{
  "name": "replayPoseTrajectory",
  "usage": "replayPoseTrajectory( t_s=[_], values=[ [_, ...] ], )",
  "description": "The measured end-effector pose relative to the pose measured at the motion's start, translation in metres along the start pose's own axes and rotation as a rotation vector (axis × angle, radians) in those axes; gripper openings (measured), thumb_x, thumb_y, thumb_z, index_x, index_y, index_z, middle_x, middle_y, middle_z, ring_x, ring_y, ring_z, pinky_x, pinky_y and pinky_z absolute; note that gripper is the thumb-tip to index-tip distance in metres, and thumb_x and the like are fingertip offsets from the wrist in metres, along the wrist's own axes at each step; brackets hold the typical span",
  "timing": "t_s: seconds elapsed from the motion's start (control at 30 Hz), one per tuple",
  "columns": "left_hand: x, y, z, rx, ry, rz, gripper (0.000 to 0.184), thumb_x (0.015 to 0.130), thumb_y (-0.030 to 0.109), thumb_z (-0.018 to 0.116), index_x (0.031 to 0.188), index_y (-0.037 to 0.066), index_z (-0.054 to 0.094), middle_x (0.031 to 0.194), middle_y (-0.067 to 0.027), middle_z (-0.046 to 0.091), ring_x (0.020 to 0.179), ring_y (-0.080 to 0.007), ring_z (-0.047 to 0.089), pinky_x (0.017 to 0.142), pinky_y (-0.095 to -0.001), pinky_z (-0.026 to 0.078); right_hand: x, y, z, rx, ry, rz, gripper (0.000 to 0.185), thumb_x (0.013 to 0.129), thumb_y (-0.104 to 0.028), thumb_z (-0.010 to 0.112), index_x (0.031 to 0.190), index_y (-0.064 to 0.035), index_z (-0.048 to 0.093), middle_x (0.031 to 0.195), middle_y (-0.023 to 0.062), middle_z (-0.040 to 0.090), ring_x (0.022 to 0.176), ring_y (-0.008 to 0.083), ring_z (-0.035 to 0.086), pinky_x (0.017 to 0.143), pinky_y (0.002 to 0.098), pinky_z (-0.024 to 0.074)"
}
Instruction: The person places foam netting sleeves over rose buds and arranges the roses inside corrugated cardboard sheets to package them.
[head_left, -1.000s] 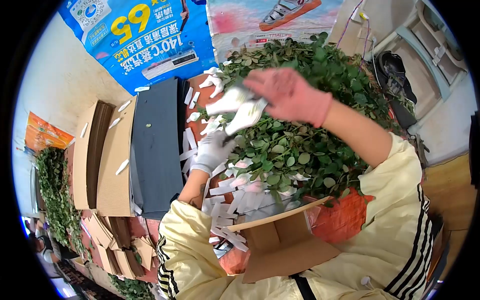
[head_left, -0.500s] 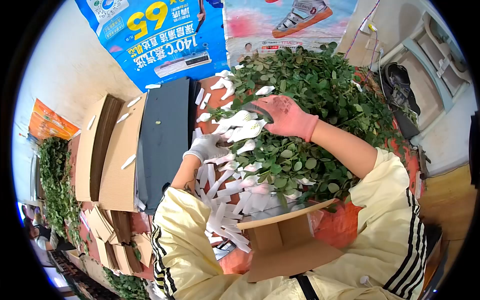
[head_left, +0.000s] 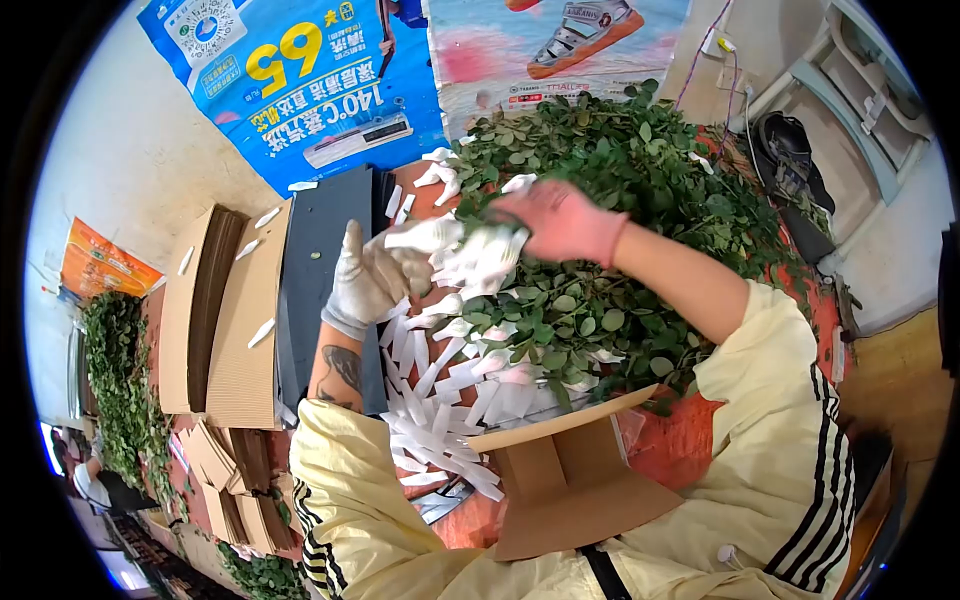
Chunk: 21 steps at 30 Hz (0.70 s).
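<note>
My pink-gloved right hand (head_left: 565, 225) gripping white-sleeved flower buds (head_left: 480, 260), my white-gloved left hand (head_left: 372, 278) spread beside them, heaped green leafy stems (head_left: 610, 160), flat white strips (head_left: 440, 440) on a red tabletop (head_left: 672, 435)

Directions assume the view's centre as the dial hub, with 12 o'clock at the top edge. A pale wall (head_left: 130, 150) stands at 10 o'clock, stained brownish in patches. A blue poster (head_left: 300, 85), printed with an inverted yellow "65", is at 11 o'clock. Adjoining it, between 12 and 1 o'clock, is a shoe poster (head_left: 560, 60). An orange sheet (head_left: 105, 260) is at 9 o'clock. A thin cable (head_left: 697, 62) hangs between 1 and 2 o'clock. A pale chair (head_left: 850, 125) occupies 2 o'clock. Brown floor (head_left: 905, 400) shows between 3 and 4 o'clock. The table (head_left: 675, 435) shows red at 4 o'clock. Bright light (head_left: 125, 570) enters at 8 o'clock.
</note>
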<state>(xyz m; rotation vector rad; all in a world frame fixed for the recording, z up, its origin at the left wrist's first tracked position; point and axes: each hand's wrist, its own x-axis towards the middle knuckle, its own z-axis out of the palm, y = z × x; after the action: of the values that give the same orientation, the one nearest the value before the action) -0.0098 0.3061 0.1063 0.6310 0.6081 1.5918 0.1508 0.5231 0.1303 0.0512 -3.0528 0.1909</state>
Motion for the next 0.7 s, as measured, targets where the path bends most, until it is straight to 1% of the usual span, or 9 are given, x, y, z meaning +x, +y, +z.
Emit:
replayPoseTrajectory(
  t_s=[0.03, 0.13, 0.2, 0.23, 0.27, 0.33, 0.4, 0.53, 0.7],
  values=[
    [0.004, -0.021, -0.035, -0.027, 0.354, 0.179, 0.072, 0.084, 0.062, 0.046, 0.115, -0.003, 0.053, 0.098, -0.014, 0.062, 0.073, -0.0193, 0.06, 0.064, -0.0339, 0.05, -0.003, 0.028, 0.007, -0.079, 0.297, -0.136, 0.039, 0.076, -0.023, 0.054, 0.114, -0.0132, 0.055, 0.099, 0.0091, 0.062, 0.091, 0.0192, 0.061, 0.077, 0.0334, 0.0495],
    [0.011, -0.054, -0.036, 1.14, 0.377, 0.043, 0.044, 0.087, 0.04, 0.054, 0.109, 0.002, 0.059, 0.103, -0.0128, 0.062, 0.089, -0.016, 0.059, 0.076, -0.029, 0.047, -0.027, 0.021, -0.069, -0.555, 0.511, -0.051, 0.055, 0.069, -0.021, 0.066, 0.122, -0.0181, 0.051, 0.108, 0.0068, 0.058, 0.091, 0.0196, 0.06, 0.072, 0.0336, 0.0495],
    [0.022, -0.091, -0.046, 1.557, 0.289, 0.163, 0.039, 0.082, 0.03, 0.058, 0.111, 0.005, 0.059, 0.102, -0.0147, 0.062, 0.092, -0.0234, 0.06, 0.08, -0.0344, 0.046, -0.032, 0.024, -0.102, -0.453, 0.576, -0.031, 0.063, 0.065, -0.017, 0.068, 0.124, -0.0181, 0.047, 0.107, 0.0082, 0.058, 0.092, 0.0245, 0.06, 0.073, 0.0364, 0.0498],
    [0.032, -0.085, -0.024, 1.821, 0.123, -0.066, 0.044, 0.076, 0.03, 0.061, 0.114, 0.007, 0.057, 0.105, -0.0192, 0.059, 0.095, -0.0333, 0.058, 0.084, -0.0414, 0.045, -0.033, 0.019, -0.112, -0.47, 0.541, -0.073, 0.064, 0.065, -0.016, 0.068, 0.125, -0.0175, 0.045, 0.107, 0.0083, 0.058, 0.091, 0.025, 0.06, 0.073, 0.0366, 0.0499],
    [0.036, -0.103, -0.033, 1.939, 0.156, 0.137, 0.047, 0.071, 0.03, 0.064, 0.112, 0.008, 0.057, 0.103, -0.0201, 0.059, 0.095, -0.0366, 0.057, 0.086, -0.0453, 0.042, -0.032, 0.014, -0.117, -0.488, 0.511, -0.116, 0.065, 0.065, -0.015, 0.068, 0.126, -0.017, 0.044, 0.108, 0.0084, 0.058, 0.09, 0.0255, 0.06, 0.073, 0.0368, 0.0501],
    [0.049, -0.121, -0.041, 2.132, 0.222, -0.174, 0.05, 0.071, 0.032, 0.064, 0.114, 0.01, 0.056, 0.105, -0.0189, 0.059, 0.098, -0.0355, 0.056, 0.09, -0.0454, 0.04, -0.035, -0.009, -0.11, -0.487, 0.265, -0.032, 0.064, 0.067, -0.017, 0.067, 0.126, -0.0171, 0.044, 0.111, 0.0091, 0.056, 0.096, 0.025, 0.059, 0.077, 0.0369, 0.0495],
    [0.058, -0.114, -0.042, 2.145, 0.219, -0.321, 0.052, 0.07, 0.031, 0.065, 0.117, 0.011, 0.055, 0.104, -0.0189, 0.06, 0.092, -0.0369, 0.058, 0.084, -0.0431, 0.044, -0.034, 0.002, -0.079, -0.528, 0.087, -0.061, 0.062, 0.071, -0.021, 0.065, 0.129, -0.0175, 0.042, 0.121, 0.0116, 0.052, 0.109, 0.0252, 0.053, 0.091, 0.0353, 0.0435],
    [0.055, -0.077, -0.046, 1.232, 0.209, -0.26, 0.042, 0.069, 0.027, 0.067, 0.105, 0.005, 0.063, 0.093, -0.0112, 0.065, 0.083, -0.0189, 0.061, 0.079, -0.0288, 0.046, -0.04, 0.037, -0.015, -0.261, -0.064, -0.089, 0.062, 0.071, -0.02, 0.065, 0.129, -0.0134, 0.042, 0.122, 0.013, 0.051, 0.112, 0.0264, 0.05, 0.096, 0.0366, 0.0392],
    [0.044, -0.074, -0.05, 1.573, 0.045, -0.25, 0.036, 0.081, 0.033, 0.062, 0.105, 0.006, 0.062, 0.086, -0.0097, 0.065, 0.079, -0.0213, 0.061, 0.076, -0.0317, 0.048, -0.051, 0.037, -0.015, -0.046, 0.254, -0.064, 0.059, 0.065, -0.015, 0.068, 0.12, -0.0088, 0.051, 0.116, 0.0124, 0.055, 0.109, 0.0271, 0.052, 0.096, 0.0375, 0.0389]
  ],
)
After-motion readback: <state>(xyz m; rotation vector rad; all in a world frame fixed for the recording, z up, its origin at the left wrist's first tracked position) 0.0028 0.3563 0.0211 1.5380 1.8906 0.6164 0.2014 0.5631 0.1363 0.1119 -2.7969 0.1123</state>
